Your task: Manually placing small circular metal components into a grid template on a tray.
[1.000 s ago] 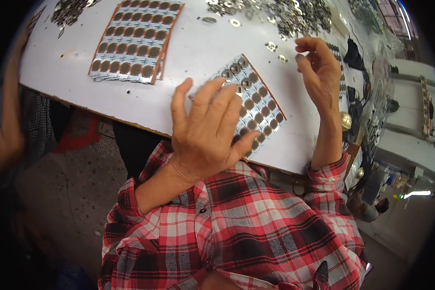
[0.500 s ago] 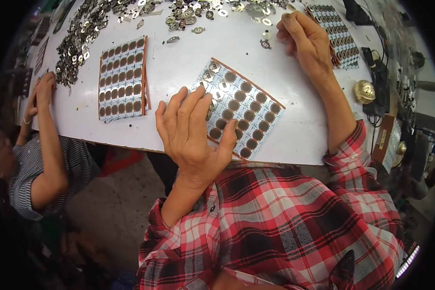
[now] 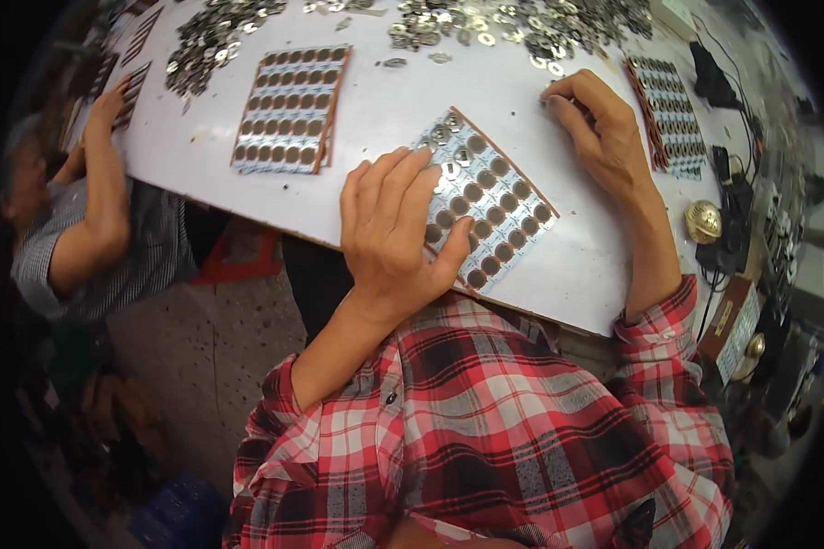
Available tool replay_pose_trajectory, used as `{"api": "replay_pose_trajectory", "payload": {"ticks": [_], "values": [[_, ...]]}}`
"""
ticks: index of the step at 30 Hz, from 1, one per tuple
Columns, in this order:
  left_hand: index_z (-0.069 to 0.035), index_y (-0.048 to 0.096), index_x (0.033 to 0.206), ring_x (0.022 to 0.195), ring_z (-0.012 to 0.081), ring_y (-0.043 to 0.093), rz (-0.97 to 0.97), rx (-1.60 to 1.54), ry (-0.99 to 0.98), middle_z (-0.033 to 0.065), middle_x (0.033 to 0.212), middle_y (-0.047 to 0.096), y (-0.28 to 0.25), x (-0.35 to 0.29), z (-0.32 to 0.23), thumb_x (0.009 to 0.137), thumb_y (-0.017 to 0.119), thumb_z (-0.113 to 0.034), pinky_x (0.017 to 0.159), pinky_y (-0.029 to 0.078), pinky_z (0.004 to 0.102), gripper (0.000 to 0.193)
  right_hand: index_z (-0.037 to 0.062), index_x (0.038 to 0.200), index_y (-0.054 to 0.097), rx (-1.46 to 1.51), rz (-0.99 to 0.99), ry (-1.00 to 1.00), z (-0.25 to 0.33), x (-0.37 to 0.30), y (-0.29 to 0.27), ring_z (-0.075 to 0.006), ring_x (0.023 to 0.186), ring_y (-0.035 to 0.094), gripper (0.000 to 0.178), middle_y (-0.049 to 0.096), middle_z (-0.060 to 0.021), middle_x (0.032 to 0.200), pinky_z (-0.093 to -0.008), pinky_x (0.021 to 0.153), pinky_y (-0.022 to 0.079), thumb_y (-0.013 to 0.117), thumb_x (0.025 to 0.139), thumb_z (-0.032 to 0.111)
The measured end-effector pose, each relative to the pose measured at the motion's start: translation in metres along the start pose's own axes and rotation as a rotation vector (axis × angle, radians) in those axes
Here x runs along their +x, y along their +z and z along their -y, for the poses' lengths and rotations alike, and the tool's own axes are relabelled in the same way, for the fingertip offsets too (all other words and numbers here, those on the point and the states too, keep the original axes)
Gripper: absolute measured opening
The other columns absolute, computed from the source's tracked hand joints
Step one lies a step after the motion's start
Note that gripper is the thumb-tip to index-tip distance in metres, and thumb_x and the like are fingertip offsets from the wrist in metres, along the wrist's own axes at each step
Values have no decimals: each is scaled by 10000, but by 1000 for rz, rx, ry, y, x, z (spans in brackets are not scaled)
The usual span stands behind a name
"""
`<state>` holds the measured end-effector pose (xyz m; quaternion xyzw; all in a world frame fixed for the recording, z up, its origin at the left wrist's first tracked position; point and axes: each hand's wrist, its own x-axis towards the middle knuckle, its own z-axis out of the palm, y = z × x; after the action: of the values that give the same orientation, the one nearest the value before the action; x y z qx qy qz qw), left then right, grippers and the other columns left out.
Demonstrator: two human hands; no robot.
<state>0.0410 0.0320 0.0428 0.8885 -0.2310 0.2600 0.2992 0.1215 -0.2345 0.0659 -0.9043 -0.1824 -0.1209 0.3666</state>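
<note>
My left hand (image 3: 389, 215) lies flat with its fingers stretched over the left side of a light blue panel (image 3: 499, 189) with rows of dark round discs. Its thumb rests on the panel's near part. Several shiny metal pieces (image 3: 441, 134) sit on discs along the panel's far left edge; my fingers hide some. To the right and beyond the panel, my right hand (image 3: 600, 133) is low over the table, thumb and fingers curled together. Its fingertips are where a loose small metal part lay; what they hold is too small to make out.
Heaps of loose metal pieces (image 3: 531, 23) spread along the far side. Panel stacks stand at left (image 3: 288, 103) and right (image 3: 670, 119). A round gold-coloured object (image 3: 702, 221) and black cables lie at the right edge. A co-worker (image 3: 101, 220) sits at the left.
My right hand has come left and nearer, down to the loose metal part, and its fingers have closed. My left hand stays on the panel. The whole view has shifted.
</note>
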Motion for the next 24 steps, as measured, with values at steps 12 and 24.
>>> {"api": "replay_pose_trajectory", "payload": {"ticks": [12, 24], "values": [[20, 686, 1111, 1164, 358, 614, -29, -8, 14, 166, 1214, 679, 0, 0, -2, 709, 793, -206, 1003, 460, 466, 473, -12, 1145, 701, 816, 12, 485, 14, 2, 13, -29, 586, 565, 211, 695, -21, 838, -175, 465, 424, 689, 964, 96], [-86, 683, 1303, 1370, 310, 533, 186, 6, -25, 135, 1409, 624, -8, 2, -3, 842, 744, -218, 1152, 350, 543, 483, 8, 1133, 727, 640, 121, 380, 33, -1, 17, -29, 655, 593, 217, 704, 3, 875, -166, 495, 394, 752, 920, 43]]}}
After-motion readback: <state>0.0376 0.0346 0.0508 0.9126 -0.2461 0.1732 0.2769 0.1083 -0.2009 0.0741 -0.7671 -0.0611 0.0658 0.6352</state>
